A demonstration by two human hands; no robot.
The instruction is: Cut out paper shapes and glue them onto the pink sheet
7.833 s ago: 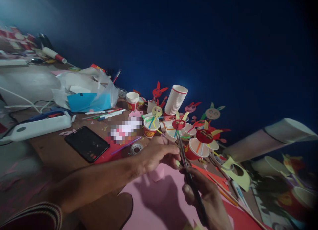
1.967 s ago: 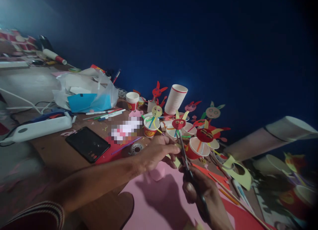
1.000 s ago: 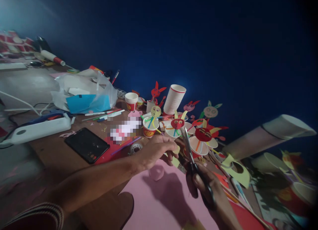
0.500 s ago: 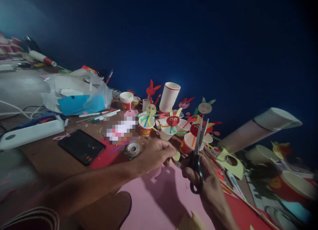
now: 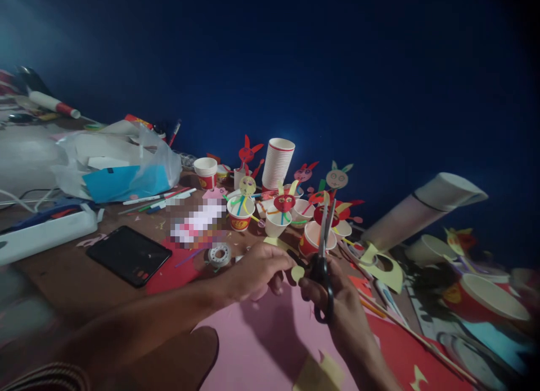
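Observation:
My left hand [image 5: 264,272] pinches a small round piece of pale yellow paper [image 5: 297,274] between thumb and fingers. My right hand [image 5: 333,292] is closed on black-handled scissors [image 5: 324,267], whose blades point upward, away from the paper disc. A large sheet of pink paper [image 5: 253,346] lies below both hands. On it, near the bottom, is a folded yellow scrap [image 5: 318,374]. Just beyond my hands stand paper cups with paper animal heads, among them a red head with yellow ears [image 5: 284,203] and a yellow round head [image 5: 247,185].
A tape roll [image 5: 219,255] and a black phone [image 5: 130,255] lie to the left. Pens, a power strip [image 5: 50,233] and a plastic bag are farther left. A cup stack [image 5: 278,163] stands by the blue wall. At right are a paper roll [image 5: 422,211] and a cut-out yellow sheet [image 5: 386,274].
The view has shifted, so the tabletop things sit farther left. The yellow disc now shows more fully below my left fingertips. Both hands keep their hold.

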